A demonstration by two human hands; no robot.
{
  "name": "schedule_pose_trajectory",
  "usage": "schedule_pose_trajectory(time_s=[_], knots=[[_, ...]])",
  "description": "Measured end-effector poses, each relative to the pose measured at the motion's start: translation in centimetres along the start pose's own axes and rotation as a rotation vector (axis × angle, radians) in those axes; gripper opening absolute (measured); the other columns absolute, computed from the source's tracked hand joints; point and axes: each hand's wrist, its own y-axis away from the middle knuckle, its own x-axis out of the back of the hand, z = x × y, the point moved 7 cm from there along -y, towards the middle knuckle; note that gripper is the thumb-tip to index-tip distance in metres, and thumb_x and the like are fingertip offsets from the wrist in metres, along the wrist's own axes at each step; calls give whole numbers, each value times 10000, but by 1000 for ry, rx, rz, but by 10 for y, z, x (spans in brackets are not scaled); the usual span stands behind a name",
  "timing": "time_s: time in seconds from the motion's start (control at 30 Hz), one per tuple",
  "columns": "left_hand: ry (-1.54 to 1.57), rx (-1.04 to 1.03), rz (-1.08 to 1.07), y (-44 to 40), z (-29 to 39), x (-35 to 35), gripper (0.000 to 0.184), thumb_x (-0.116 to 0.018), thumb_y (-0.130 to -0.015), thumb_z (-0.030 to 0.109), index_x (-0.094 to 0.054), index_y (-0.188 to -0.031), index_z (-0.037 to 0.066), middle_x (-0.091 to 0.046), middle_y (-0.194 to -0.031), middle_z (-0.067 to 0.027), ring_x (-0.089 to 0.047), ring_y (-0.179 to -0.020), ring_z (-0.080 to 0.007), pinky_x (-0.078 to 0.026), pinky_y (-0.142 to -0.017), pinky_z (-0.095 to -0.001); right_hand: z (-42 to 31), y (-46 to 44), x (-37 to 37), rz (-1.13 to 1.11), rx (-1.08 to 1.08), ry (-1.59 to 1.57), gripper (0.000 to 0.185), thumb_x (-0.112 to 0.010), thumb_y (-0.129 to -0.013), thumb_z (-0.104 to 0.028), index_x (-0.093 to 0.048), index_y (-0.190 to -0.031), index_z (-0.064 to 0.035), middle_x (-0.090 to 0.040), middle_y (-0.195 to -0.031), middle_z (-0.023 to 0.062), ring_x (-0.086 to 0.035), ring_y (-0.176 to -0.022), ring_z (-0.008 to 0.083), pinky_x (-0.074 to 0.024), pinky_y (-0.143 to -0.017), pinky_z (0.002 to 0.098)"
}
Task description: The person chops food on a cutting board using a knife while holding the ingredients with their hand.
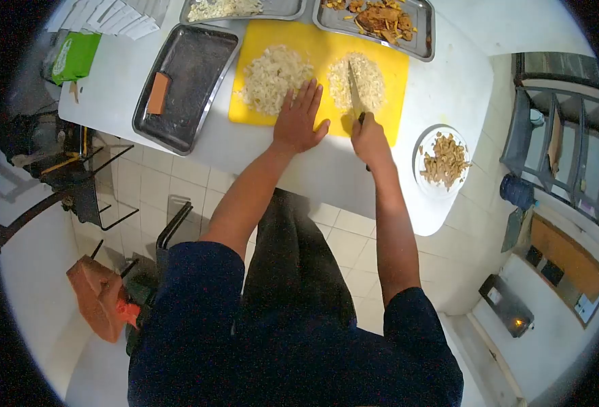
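Observation:
A yellow cutting board [320, 42] lies on the white table. Two piles of chopped pale food rest on it, a left pile [269, 80] and a finer right pile [374, 78]. My left hand [301, 119] is spread flat at the lower right edge of the left pile, with nothing held. The handle of a knife [354, 89] is in my closed right hand [370, 139], and its blade points away from me over the right pile.
An empty-looking dark tray [194, 91] with an orange-brown block [157, 93] stands left of the board. Behind are a tray of pale bits [282, 8] and a tray of browned food [421, 30]. A white plate [421, 169] of brown pieces sits at right.

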Motion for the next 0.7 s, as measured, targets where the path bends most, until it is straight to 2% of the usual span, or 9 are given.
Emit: schedule_pose_trajectory(time_s=[0.03,0.13,0.23,0.37,0.47,0.5,0.6,0.63,0.7], knots=[[30,-7,8,1,0,0,797,-534,-873,415,-239,-1484,-2,-219,-1562,-177,-209,-1451,-306,-158,-1154,-545,-4,-1,7,-16,63,-3,285,-507,-941,-203,-523,-1027,68,-623,-852,347,-610,-821,513,-497,-718,546],[-31,3,30,1,-2,-4,768,-494,-879,448,-285,-1474,9,-258,-1553,-158,-235,-1445,-262,-152,-1170,-498,-9,9,16,-45,-5,63,254,-510,-936,-193,-523,-1003,51,-629,-850,335,-611,-818,510,-500,-719,546],[-5,6,35,2,-2,-3,767,-494,-880,445,-288,-1470,1,-264,-1548,-164,-230,-1446,-267,-153,-1171,-496,-6,19,1,-55,-19,123,237,-496,-936,-183,-500,-999,45,-628,-845,339,-611,-817,513,-500,-725,550],[-31,5,14,-1,-3,-4,774,-492,-881,446,-275,-1473,-2,-263,-1547,-172,-220,-1450,-279,-147,-1173,-494,12,15,-41,5,-35,44,258,-446,-951,-179,-437,-1031,66,-617,-823,356,-613,-771,514,-504,-697,544],[-8,3,12,4,0,-7,789,-508,-876,438,-257,-1478,-6,-258,-1547,-178,-221,-1447,-297,-143,-1170,-511,2,-4,-37,24,0,-9,275,-444,-956,-190,-450,-1035,73,-618,-825,356,-615,-783,511,-501,-686,542],[22,4,4,4,-1,-7,795,-524,-873,429,-250,-1478,-7,-255,-1547,-183,-228,-1443,-311,-141,-1167,-524,0,-14,-33,-3,65,-13,314,-446,-959,-209,-471,-1040,94,-627,-800,334,-637,-698,470,-509,-635,509],[10,4,9,-1,-1,-5,790,-519,-871,435,-264,-1474,-7,-259,-1546,-180,-229,-1445,-299,-159,-1162,-525,-30,-15,13,-283,-96,-130,332,-451,-958,-216,-503,-1029,104,-631,-738,292,-637,-559,381,-511,-567,458],[-10,9,11,-1,-2,-4,785,-510,-872,442,-275,-1472,-7,-262,-1546,-176,-226,-1448,-285,-169,-1161,-519,-32,-12,21,-335,-151,-113,330,-451,-955,-219,-524,-1009,99,-628,-686,242,-605,-460,301,-506,-521,422],[-26,-10,41,-1,-2,-3,785,-509,-872,442,-274,-1472,-7,-260,-1546,-177,-230,-1447,-288,-177,-1157,-521,-18,-11,17,-250,-95,57,327,-458,-954,-232,-531,-996,84,-634,-678,231,-609,-458,296,-512,-527,425]])
